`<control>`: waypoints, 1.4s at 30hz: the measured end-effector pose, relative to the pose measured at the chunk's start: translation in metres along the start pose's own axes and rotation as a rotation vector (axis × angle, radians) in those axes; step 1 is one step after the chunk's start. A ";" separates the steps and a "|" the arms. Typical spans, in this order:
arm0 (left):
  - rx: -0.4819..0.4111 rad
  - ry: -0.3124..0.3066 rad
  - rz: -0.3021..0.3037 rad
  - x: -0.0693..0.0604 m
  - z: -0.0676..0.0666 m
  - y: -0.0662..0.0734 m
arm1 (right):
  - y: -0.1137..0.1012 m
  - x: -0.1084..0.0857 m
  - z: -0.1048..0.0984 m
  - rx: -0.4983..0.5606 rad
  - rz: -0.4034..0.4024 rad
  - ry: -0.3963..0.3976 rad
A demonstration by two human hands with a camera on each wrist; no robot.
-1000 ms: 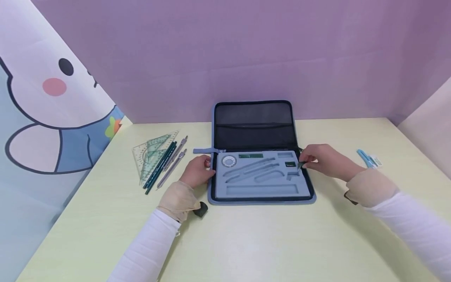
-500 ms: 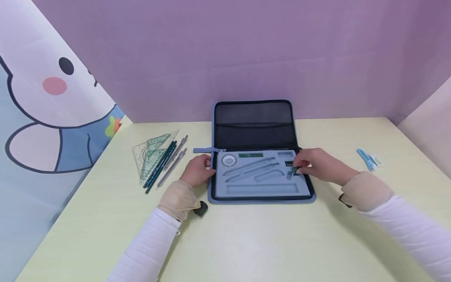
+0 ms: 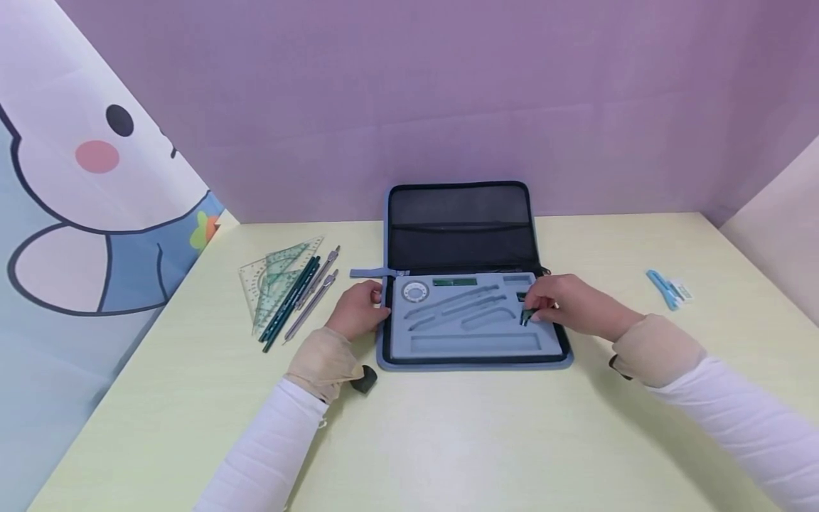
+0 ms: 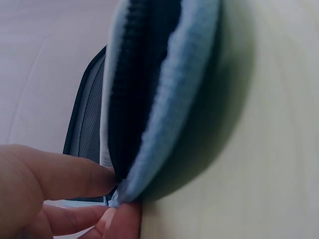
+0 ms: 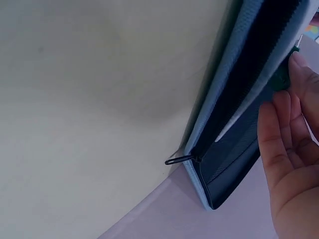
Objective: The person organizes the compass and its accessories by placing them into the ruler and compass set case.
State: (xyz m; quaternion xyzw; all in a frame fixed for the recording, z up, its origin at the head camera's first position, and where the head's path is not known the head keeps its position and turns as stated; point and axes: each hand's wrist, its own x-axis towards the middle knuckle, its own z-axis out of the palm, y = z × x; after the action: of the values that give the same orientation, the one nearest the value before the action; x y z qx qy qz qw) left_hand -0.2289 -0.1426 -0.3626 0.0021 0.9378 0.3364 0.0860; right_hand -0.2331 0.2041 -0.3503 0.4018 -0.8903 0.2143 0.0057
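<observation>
A blue zip case (image 3: 476,368) lies unzipped, its dark lid (image 3: 463,245) raised at the back. My right hand (image 3: 576,306) pinches a small dark green piece (image 3: 526,315) over a recess at the right of the grey-blue tray (image 3: 470,313); in the right wrist view the green piece (image 5: 282,75) shows between thumb and fingers. My left hand (image 3: 356,311) grips the case's left edge, and in the left wrist view its thumb and fingers pinch the blue rim (image 4: 164,107). The tray holds a round white piece (image 3: 415,291) and green pieces (image 3: 455,282).
Left of the case lie clear set squares (image 3: 256,281), dark green pencils (image 3: 291,302) and metal compasses (image 3: 310,307). A black object (image 3: 364,380) is beside my left wrist. A light blue tool (image 3: 662,288) and a small white item (image 3: 682,290) lie at the right.
My right hand has moved left from the case's right edge, bringing the green piece over the tray recess. My left hand has stayed at the left edge.
</observation>
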 end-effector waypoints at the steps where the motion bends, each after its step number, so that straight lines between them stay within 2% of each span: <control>1: -0.004 -0.002 -0.003 0.000 0.000 0.000 | 0.000 0.000 0.001 0.002 0.001 -0.004; 13: -0.011 -0.004 0.008 0.001 0.000 -0.002 | 0.001 -0.001 0.002 0.008 0.011 -0.023; 23: -0.009 -0.007 -0.007 0.002 0.001 -0.002 | -0.002 -0.001 0.002 -0.068 -0.009 -0.020; 34: -0.001 -0.007 0.008 0.002 0.000 -0.001 | -0.012 -0.002 0.006 -0.189 -0.012 0.003; 42: 0.003 -0.018 0.005 0.002 0.000 -0.003 | -0.009 -0.003 0.010 -0.173 -0.011 0.019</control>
State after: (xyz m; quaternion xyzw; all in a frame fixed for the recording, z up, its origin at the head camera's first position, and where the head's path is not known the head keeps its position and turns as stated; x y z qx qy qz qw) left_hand -0.2306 -0.1448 -0.3646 0.0074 0.9374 0.3353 0.0935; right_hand -0.2231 0.1976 -0.3564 0.4027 -0.9031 0.1403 0.0497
